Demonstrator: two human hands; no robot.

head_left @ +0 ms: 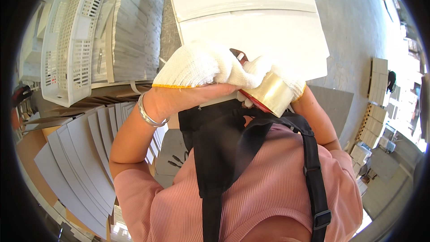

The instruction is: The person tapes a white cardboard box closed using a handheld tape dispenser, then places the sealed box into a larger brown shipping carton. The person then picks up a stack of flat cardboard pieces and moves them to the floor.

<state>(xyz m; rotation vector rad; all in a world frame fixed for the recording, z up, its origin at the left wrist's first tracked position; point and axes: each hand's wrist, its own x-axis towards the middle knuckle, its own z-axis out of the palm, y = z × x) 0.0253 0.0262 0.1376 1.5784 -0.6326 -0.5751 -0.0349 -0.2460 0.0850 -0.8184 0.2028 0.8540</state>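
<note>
Both my hands wear white knitted gloves with yellow cuffs and meet in front of my body. My right hand (282, 77) is closed around a tape dispenser, its red frame edge showing under a wide roll of yellowish clear packing tape (271, 93). A dark end of the dispenser (238, 55) sticks out between the hands. Curled over from the left, my left hand (210, 66) has its fingers closed against the dispenser and roll; what they pinch is hidden. Just beyond lies a large white carton (251, 31) with a seam across its top.
At the left stand a white plastic crate (67, 40) and a stack of wrapped sheets (136, 27). Nearer, many grey and brown cardboard sheets (74, 157) stand on edge beside my left elbow. Stacked pale cartons (375, 103) stand on the floor at the right.
</note>
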